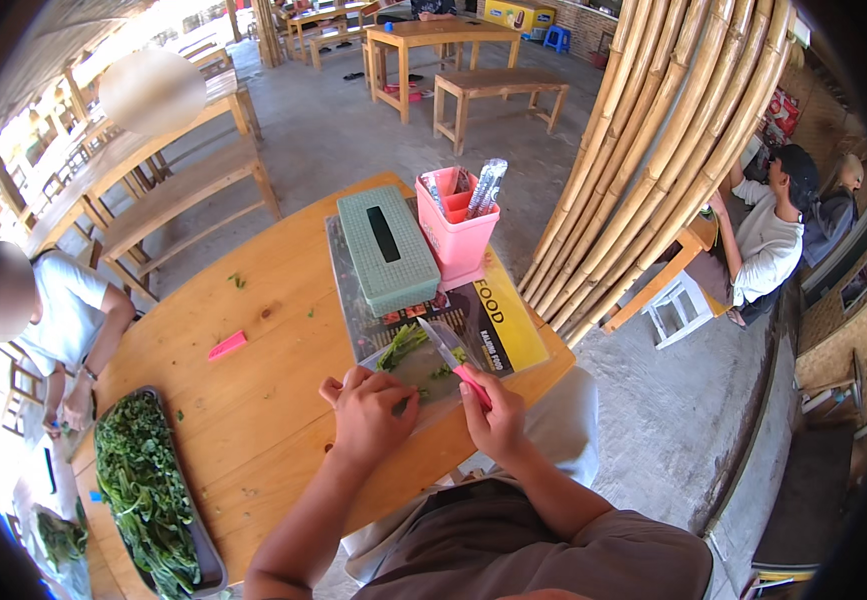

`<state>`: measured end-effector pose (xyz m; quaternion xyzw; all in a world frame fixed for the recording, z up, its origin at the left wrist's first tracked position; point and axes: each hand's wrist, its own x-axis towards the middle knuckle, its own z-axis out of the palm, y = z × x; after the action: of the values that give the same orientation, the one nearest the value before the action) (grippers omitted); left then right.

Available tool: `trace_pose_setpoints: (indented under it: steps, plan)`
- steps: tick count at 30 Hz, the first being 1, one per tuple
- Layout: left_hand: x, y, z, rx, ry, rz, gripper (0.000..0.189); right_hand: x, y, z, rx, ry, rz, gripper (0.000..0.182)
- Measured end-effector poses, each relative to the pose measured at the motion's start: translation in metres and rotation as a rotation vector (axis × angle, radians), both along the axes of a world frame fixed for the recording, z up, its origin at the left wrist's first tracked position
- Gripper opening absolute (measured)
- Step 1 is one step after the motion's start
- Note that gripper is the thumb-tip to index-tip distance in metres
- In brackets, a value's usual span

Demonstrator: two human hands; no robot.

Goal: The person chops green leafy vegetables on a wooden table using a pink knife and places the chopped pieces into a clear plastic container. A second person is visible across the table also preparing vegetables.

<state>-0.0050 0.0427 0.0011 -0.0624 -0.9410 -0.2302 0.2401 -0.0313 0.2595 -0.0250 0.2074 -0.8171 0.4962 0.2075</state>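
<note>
My right hand grips the pink handle of a small kitchen knife, its blade pointing up and left over a clear cutting sheet or board. Curled low over the left part of that board is my left hand; whether its fingers pinch anything is hidden. A bunch of green stems lies just beyond it, and small cut green pieces are near the blade. The board partly overlaps a printed menu. On the wooden table a pink knife sheath rests to the left.
A dark tray heaped with leafy greens stands at the left. Beyond my hands are a green tissue box and a pink utensil holder. A person sits at the table's left side. Bamboo poles rise at the right.
</note>
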Motion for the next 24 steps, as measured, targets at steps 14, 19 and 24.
trace_pose_setpoints:
  steps: [14, 19, 24]
  plan:
    - [0.002, 0.002, 0.005, -0.077, 0.001, -0.022, 0.006, 0.001, -0.001, -0.014, -0.150, 0.088, -0.024, 0.026]
    - [-0.010, -0.006, -0.001, -0.082, -0.011, -0.105, 0.007, 0.003, 0.002, -0.013, -0.138, 0.020, -0.030, 0.025]
    - [-0.011, -0.008, -0.005, -0.136, -0.001, -0.085, 0.003, -0.001, -0.001, -0.009, -0.070, 0.055, -0.024, 0.023]
